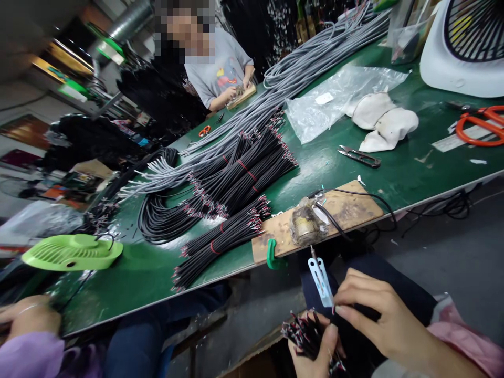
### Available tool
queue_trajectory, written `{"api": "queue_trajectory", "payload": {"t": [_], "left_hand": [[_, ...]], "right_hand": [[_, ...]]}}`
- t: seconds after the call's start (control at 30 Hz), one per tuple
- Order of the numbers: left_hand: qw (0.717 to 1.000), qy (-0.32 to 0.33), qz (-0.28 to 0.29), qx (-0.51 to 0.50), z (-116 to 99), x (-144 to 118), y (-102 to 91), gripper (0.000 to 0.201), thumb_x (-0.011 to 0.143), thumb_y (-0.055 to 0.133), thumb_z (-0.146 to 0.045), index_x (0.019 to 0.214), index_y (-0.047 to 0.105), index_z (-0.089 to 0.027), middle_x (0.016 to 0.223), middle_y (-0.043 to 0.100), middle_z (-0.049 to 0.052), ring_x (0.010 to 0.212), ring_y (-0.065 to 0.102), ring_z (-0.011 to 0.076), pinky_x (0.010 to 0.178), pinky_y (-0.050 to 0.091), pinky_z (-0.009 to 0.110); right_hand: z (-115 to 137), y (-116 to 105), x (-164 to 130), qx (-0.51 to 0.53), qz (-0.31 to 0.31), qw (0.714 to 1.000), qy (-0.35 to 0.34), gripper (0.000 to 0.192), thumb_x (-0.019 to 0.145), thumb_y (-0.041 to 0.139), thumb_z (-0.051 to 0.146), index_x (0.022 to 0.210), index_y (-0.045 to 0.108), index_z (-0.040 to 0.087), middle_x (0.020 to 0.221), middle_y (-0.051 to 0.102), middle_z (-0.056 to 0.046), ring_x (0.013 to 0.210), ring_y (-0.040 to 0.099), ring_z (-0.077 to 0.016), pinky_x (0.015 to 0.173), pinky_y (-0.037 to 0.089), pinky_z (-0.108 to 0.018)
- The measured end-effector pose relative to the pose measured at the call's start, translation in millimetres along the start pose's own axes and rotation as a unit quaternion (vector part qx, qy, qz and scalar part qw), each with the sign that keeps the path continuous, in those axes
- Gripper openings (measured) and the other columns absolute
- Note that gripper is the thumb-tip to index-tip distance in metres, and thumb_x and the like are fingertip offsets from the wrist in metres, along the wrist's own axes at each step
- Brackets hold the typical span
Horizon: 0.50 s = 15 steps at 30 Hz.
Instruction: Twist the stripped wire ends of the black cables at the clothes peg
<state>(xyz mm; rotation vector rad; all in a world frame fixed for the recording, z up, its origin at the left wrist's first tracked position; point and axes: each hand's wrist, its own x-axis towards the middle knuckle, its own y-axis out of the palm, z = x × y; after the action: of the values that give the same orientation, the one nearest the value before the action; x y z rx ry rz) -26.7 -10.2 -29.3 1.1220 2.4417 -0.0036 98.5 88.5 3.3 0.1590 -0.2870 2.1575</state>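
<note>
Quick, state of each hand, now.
Left hand: closed around a bundle of black wires.
Right hand: fingertips pinched at the wire ends; what it holds cannot be told.

The person's right hand (388, 315) is bare, with no glove and no ring. A soft pink fabric sleeve (468, 346) covers the arm behind that hand. The left hand (318, 354) is bare too, and only its fingers show. Just above the right hand, dark blue trousers (374, 262) cover the legs.

The left hand (315, 352) and its wire bundle (305, 333) are cut off by the bottom edge.
</note>
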Motion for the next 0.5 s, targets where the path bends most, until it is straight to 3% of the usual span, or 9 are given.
{"api": "queue_trajectory", "payload": {"t": [0.2, 0.33, 0.5], "left_hand": [[0.997, 0.06, 0.006, 0.055, -2, -2, -3.3, 0.032, 0.062, 0.085, -0.042, 0.06, 0.063, -0.019, 0.042, 0.057, -0.003, 0.034, 0.051, 0.0097, 0.04, 0.042, 0.019], [0.993, 0.083, 0.0, 0.082, -12, -5, 1.8, 0.025, 0.063, 0.086, -0.038, 0.064, 0.07, -0.019, 0.046, 0.059, -0.002, 0.038, 0.055, 0.0124, 0.043, 0.046, 0.022], [0.999, -0.031, 0.02, -0.015, -18, -7, 6.0, 0.03, 0.063, 0.086, -0.043, 0.059, 0.071, -0.018, 0.036, 0.056, -0.002, 0.03, 0.05, 0.0086, 0.034, 0.041, 0.016]], "right_hand": [[5, 2, 1, -0.004, 0.035, 0.999, -0.011, 0.017, 0.093, 0.051, 0.012, 0.084, 0.064, 0.016, 0.08, 0.066, -0.006, 0.077, 0.058, -0.0187, 0.075, 0.045, -0.033], [0, 9, 3, 0.006, 0.02, 1.0, -0.011, 0.016, 0.089, 0.053, 0.012, 0.077, 0.064, 0.016, 0.073, 0.063, -0.005, 0.071, 0.057, -0.0179, 0.071, 0.045, -0.033], [-6, 6, 7, 0.062, 0.026, 0.998, 0.016, 0.018, 0.09, 0.058, 0.016, 0.075, 0.069, 0.015, 0.071, 0.067, -0.005, 0.072, 0.058, -0.0177, 0.067, 0.045, -0.031]]}}
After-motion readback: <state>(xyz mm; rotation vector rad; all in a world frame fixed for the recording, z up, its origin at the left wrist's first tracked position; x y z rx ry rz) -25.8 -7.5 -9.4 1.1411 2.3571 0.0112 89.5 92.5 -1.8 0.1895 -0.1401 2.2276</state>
